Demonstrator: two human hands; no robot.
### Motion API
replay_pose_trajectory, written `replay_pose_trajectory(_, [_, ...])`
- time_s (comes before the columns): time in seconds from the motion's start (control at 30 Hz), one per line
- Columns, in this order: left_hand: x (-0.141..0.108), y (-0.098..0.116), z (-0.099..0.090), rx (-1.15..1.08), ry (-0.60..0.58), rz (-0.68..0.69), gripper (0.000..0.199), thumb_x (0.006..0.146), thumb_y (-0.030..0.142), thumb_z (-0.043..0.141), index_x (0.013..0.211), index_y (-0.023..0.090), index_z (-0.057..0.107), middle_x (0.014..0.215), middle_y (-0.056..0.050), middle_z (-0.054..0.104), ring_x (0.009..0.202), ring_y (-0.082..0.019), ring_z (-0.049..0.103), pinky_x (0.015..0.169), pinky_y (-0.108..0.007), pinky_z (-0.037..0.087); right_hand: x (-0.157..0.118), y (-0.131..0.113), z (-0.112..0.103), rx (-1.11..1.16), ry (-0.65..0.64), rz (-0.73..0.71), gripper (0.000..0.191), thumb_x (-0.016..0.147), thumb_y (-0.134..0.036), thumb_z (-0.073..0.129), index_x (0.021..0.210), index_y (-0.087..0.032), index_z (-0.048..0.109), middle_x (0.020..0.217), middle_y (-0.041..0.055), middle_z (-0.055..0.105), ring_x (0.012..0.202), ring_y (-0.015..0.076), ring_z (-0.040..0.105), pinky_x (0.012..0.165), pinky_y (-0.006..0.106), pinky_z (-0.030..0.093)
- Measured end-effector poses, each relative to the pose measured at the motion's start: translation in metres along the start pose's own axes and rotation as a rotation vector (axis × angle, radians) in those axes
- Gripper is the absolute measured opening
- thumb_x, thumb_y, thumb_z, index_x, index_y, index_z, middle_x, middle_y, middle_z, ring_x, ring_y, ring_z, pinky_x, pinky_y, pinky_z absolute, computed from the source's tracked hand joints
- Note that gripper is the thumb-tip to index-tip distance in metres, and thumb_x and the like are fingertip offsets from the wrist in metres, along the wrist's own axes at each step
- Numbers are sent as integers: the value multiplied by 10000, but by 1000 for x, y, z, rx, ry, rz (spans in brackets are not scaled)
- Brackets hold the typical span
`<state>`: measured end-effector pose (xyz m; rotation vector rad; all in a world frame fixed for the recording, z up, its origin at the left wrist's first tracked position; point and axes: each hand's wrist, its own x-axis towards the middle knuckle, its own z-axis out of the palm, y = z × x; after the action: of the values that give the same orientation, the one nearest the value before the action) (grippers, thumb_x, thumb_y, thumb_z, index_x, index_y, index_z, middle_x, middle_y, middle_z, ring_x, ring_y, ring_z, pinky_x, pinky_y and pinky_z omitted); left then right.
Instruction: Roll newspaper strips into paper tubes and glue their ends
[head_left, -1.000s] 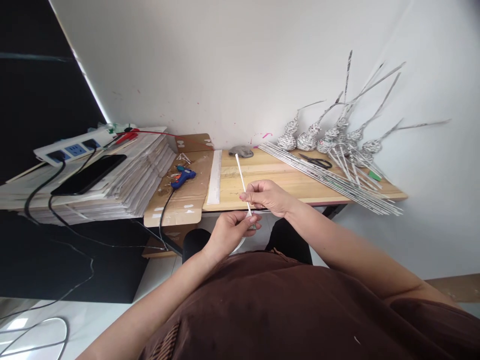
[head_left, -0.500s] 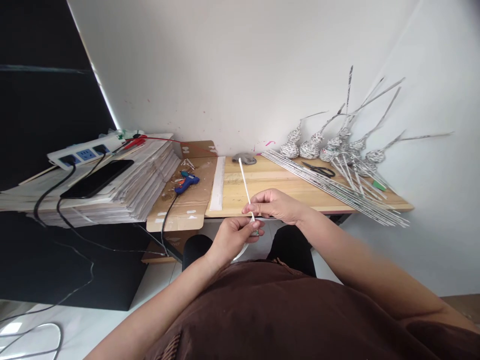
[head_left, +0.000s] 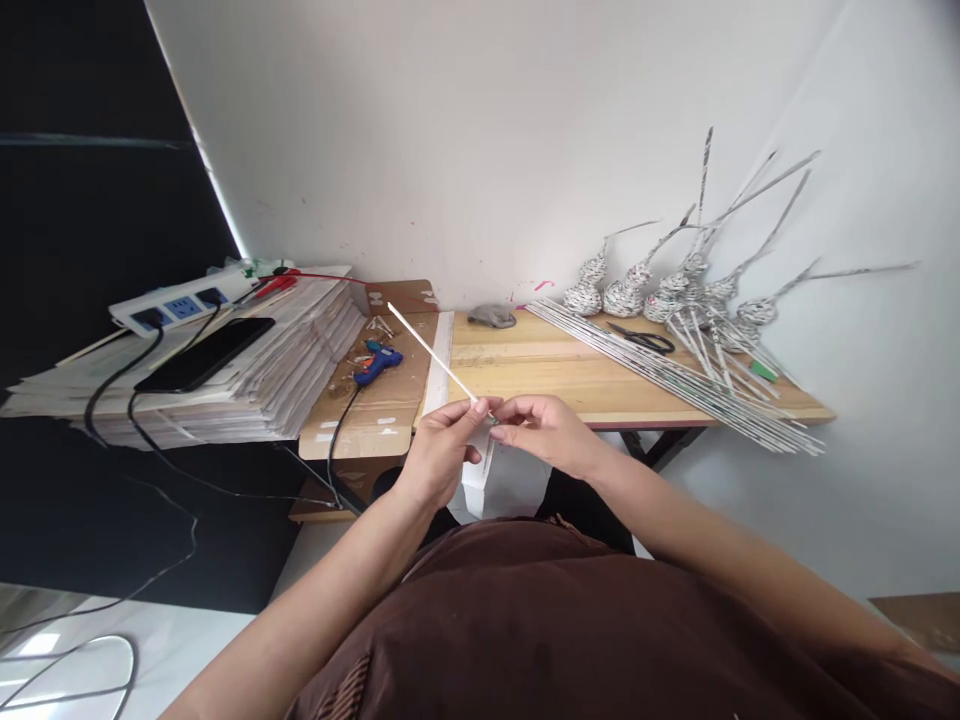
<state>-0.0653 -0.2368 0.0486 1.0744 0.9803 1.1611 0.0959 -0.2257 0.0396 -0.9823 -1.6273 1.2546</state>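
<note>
My left hand (head_left: 448,443) pinches a thin white paper tube (head_left: 431,353) that slants up and to the left over the table. Close beside it, my right hand (head_left: 546,432) has its thumb and fingers pressed together on the paper at the tube's lower end. Below the fingers hangs a loose white strip of paper (head_left: 475,494), partly hidden by the left hand. Both hands are in front of the front edge of the wooden table (head_left: 517,360).
Left: a blue glue gun (head_left: 377,365) on cardboard (head_left: 360,440), a paper stack (head_left: 300,370), a phone (head_left: 206,355) and a power strip (head_left: 176,303). Right: long paper rods (head_left: 675,380), scissors (head_left: 641,338) and woven paper gourds (head_left: 583,297). A grey cloth (head_left: 491,316) lies behind.
The tube has swung from nearly upright to a leftward slant. My left hand has moved up and slightly left, and the loose paper below now shows wider.
</note>
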Motion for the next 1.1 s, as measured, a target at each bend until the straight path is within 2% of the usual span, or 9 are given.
replay_pose_trajectory(0.1, [1, -5, 3, -39, 26, 12, 362, 720, 428, 683, 950, 151, 723, 951, -86, 649, 653, -85, 498, 366, -126, 308, -3, 2, 12, -183, 200, -114, 246, 774, -391, 638, 707, -155, 635, 664, 8, 598, 552, 98, 483, 517, 234, 383])
replay_pose_trajectory(0.17, [2, -7, 5, -79, 49, 13, 339, 721, 413, 687, 932, 151, 725, 921, -71, 639, 626, -71, 470, 362, -123, 291, -5, 2, 16, -303, 319, -229, 234, 793, -354, 621, 658, -163, 610, 648, 11, 586, 563, 107, 489, 532, 239, 394])
replay_pose_trajectory(0.3, [4, -7, 4, -143, 50, -26, 324, 718, 398, 696, 907, 136, 721, 839, -55, 620, 587, -57, 449, 366, -123, 280, -12, 3, 13, -436, 372, -414, 142, 810, -253, 588, 691, -183, 624, 735, 37, 601, 695, 144, 546, 657, 271, 445])
replay_pose_trajectory(0.43, [6, -3, 1, -168, 89, -24, 335, 719, 405, 695, 923, 140, 712, 909, -68, 624, 629, -63, 485, 375, -121, 284, -14, 7, 8, -355, 385, -305, 95, 804, -269, 595, 766, -186, 620, 775, 40, 618, 687, 142, 562, 572, 246, 432])
replay_pose_trajectory(0.53, [6, -3, 1, -152, 59, -39, 331, 720, 403, 695, 918, 139, 715, 868, -58, 619, 612, -56, 475, 379, -120, 289, -8, 8, 10, -174, 302, -185, 166, 801, -330, 607, 873, -181, 621, 841, 42, 643, 734, 145, 582, 579, 235, 439])
replay_pose_trajectory(0.63, [5, -5, 2, -134, 39, -47, 328, 719, 398, 697, 917, 138, 716, 877, -52, 616, 585, -45, 452, 373, -121, 289, -1, 11, 12, -57, 232, -121, 171, 806, -338, 594, 802, -170, 625, 787, 28, 638, 702, 134, 570, 610, 242, 441])
replay_pose_trajectory(0.77, [5, -5, 0, -142, 52, -34, 342, 718, 402, 697, 925, 130, 711, 924, -64, 617, 579, -39, 444, 370, -121, 285, -2, 17, 11, -35, 223, -40, 115, 773, -280, 621, 769, -165, 625, 723, 11, 627, 641, 119, 555, 609, 247, 435])
replay_pose_trajectory(0.93, [6, -2, 0, -142, 42, -38, 367, 705, 418, 704, 938, 134, 714, 864, -69, 624, 592, -56, 462, 365, -122, 277, -3, 13, 13, 68, 187, -77, 169, 773, -326, 637, 840, -171, 631, 796, 21, 636, 698, 126, 561, 652, 257, 439])
replay_pose_trajectory(1.1, [6, -4, 1, -119, 40, -26, 335, 697, 401, 713, 907, 140, 725, 942, -73, 628, 596, -49, 443, 366, -118, 278, 1, 11, 18, 33, 209, -94, 181, 785, -328, 613, 708, -164, 622, 662, -9, 582, 597, 107, 492, 573, 241, 384])
